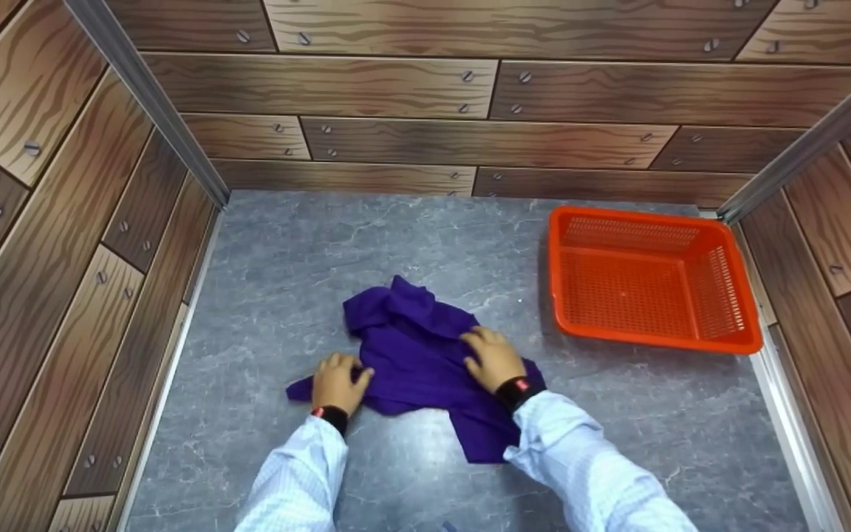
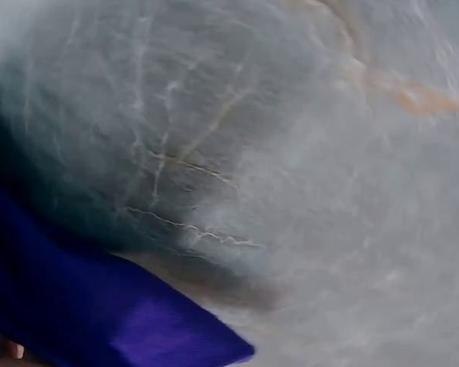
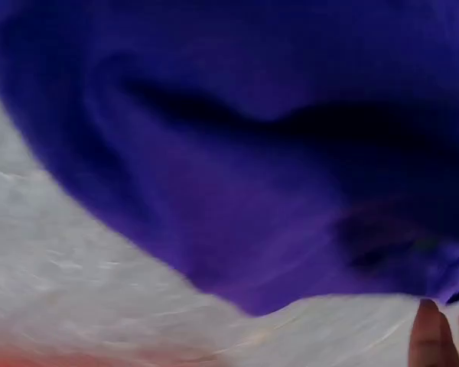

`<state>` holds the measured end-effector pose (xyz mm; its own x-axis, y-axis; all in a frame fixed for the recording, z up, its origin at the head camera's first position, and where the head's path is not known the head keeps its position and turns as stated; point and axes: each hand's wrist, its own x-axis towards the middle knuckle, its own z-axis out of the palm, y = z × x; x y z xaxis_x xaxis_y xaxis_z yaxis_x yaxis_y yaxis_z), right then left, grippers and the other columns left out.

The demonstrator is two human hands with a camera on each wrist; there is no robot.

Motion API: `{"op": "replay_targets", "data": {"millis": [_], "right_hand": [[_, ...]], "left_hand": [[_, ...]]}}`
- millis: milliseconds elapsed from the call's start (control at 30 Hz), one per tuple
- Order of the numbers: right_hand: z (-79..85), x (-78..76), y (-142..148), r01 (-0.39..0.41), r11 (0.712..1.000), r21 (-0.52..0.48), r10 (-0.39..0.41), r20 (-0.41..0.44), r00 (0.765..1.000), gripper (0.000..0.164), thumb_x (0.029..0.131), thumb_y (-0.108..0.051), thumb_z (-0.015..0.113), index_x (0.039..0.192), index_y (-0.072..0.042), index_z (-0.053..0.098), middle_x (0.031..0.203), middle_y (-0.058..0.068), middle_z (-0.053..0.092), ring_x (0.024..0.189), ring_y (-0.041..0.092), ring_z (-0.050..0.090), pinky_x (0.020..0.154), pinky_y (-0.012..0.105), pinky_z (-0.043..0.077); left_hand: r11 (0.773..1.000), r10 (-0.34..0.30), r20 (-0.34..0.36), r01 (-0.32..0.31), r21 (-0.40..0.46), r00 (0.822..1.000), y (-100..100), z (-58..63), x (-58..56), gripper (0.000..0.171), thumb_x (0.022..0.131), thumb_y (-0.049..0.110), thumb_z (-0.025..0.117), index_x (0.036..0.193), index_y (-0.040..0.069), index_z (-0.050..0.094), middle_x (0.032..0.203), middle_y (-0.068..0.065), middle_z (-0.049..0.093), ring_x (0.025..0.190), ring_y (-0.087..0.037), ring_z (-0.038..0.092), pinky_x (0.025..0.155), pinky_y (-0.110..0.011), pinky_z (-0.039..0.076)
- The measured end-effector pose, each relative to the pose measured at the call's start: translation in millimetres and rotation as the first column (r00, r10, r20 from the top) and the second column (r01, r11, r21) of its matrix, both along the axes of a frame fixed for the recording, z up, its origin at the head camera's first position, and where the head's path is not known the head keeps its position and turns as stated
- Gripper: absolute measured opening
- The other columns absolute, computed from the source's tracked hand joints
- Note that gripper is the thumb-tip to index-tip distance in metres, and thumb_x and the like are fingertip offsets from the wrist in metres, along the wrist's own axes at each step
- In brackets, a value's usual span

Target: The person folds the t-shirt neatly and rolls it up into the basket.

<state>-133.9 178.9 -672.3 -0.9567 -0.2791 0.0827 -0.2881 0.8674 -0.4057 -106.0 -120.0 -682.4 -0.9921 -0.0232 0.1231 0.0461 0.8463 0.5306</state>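
Observation:
A crumpled purple garment (image 1: 411, 362) lies spread in loose folds on the grey marbled surface, a narrow flap sticking out at its left. Over that left end rests my left hand (image 1: 337, 383), thumb apart from the fingers and beside the cloth's edge. My right hand (image 1: 496, 357) lies on the garment's right side, its fingers spread and touching the fabric. In the left wrist view, a pointed end of the garment (image 2: 153, 321) shows, with fingertips in the lower corner. Fingertips (image 3: 432, 332) appear straight at the cloth's border in the right wrist view.
To the right stands an orange-red plastic basket (image 1: 621, 292) with perforated walls, close to the right-hand wall. Wood-patterned panels (image 1: 396, 89) enclose the grey surface (image 1: 278, 251) at the back and on both sides, with metal strips at the corners.

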Motion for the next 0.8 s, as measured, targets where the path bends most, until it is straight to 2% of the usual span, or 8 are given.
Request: {"op": "replay_targets", "data": {"millis": [167,267,367,467,567,667,733,800], "right_hand": [[-8.5,7.2,-12.0,-0.103,0.989,0.104,0.100,0.035,0.994,0.046,0.078,-0.020,0.068,0.123,-0.014,0.058,0.128,0.008,0.056,0.118,0.036,0.048,0.093,0.051,0.042],[-14.5,9.4,-10.4,-0.111,0.983,0.146,0.101,0.077,0.992,0.053,0.080,-0.023,0.067,0.130,-0.014,0.052,0.131,0.005,0.054,0.124,0.037,0.043,0.096,0.051,0.039],[-18.3,10.2,-8.2,-0.087,0.981,0.175,0.072,0.089,0.993,0.058,0.082,-0.028,0.065,0.135,-0.016,0.046,0.137,0.003,0.049,0.129,0.037,0.038,0.101,0.052,0.033],[-18.1,11.6,-6.2,-0.050,0.981,0.185,0.029,0.116,0.993,0.059,0.083,-0.033,0.062,0.138,-0.018,0.042,0.141,0.000,0.044,0.132,0.038,0.033,0.105,0.055,0.024],[-15.6,14.0,-4.4,-0.019,0.982,0.186,-0.007,0.140,0.990,0.059,0.084,-0.035,0.061,0.138,-0.021,0.042,0.143,-0.002,0.041,0.132,0.038,0.031,0.105,0.058,0.020],[-13.6,16.4,-1.9,-0.006,0.979,0.206,-0.025,0.147,0.989,0.060,0.083,-0.036,0.062,0.138,-0.022,0.042,0.144,-0.002,0.040,0.132,0.038,0.032,0.105,0.059,0.020],[-12.8,17.5,-0.3,-0.005,0.976,0.219,-0.028,0.147,0.989,0.062,0.082,-0.036,0.063,0.138,-0.022,0.042,0.143,-0.001,0.040,0.131,0.038,0.033,0.105,0.059,0.021],[-12.1,17.9,1.0,-0.007,0.973,0.230,-0.028,0.149,0.988,0.062,0.081,-0.036,0.064,0.137,-0.021,0.043,0.143,-0.001,0.041,0.131,0.038,0.034,0.105,0.058,0.022]], "left_hand": [[0.977,-0.205,-0.047,0.201,-0.076,0.978,-2.0,-7.3,15.3,0.032,0.070,0.041,0.074,0.084,0.015,0.062,0.088,-0.003,0.056,0.093,-0.028,0.052,0.083,-0.044,0.040],[0.960,-0.268,-0.058,0.262,-0.096,0.962,-5.0,-7.3,20.2,0.029,0.068,0.036,0.076,0.085,0.016,0.064,0.088,-0.002,0.056,0.095,-0.027,0.051,0.082,-0.043,0.040],[0.950,-0.305,-0.076,0.299,-0.085,0.949,-7.2,-4.0,23.9,0.020,0.069,0.029,0.076,0.081,0.017,0.066,0.087,-0.001,0.056,0.090,-0.024,0.051,0.079,-0.041,0.040],[0.931,-0.363,-0.093,0.356,-0.081,0.927,-10.2,-2.7,30.7,0.014,0.070,0.025,0.076,0.076,0.019,0.065,0.084,0.001,0.056,0.084,-0.020,0.051,0.074,-0.037,0.041],[0.896,-0.437,-0.063,0.429,-0.110,0.897,-15.1,-5.6,42.6,0.013,0.069,0.025,0.076,0.074,0.021,0.065,0.082,0.004,0.055,0.080,-0.016,0.049,0.070,-0.034,0.041],[0.866,-0.485,0.016,0.483,-0.132,0.874,-18.8,-11.1,54.7,0.013,0.069,0.028,0.076,0.073,0.022,0.064,0.081,0.005,0.053,0.078,-0.015,0.047,0.069,-0.032,0.041],[0.859,-0.488,0.066,0.492,-0.141,0.870,-19.1,-14.1,59.6,0.016,0.070,0.034,0.074,0.071,0.022,0.063,0.079,0.006,0.052,0.076,-0.014,0.046,0.069,-0.032,0.040],[0.863,-0.473,0.098,0.483,-0.150,0.876,-17.3,-15.2,60.3,0.022,0.074,0.041,0.070,0.068,0.022,0.061,0.075,0.007,0.051,0.073,-0.014,0.046,0.067,-0.032,0.040]]}}
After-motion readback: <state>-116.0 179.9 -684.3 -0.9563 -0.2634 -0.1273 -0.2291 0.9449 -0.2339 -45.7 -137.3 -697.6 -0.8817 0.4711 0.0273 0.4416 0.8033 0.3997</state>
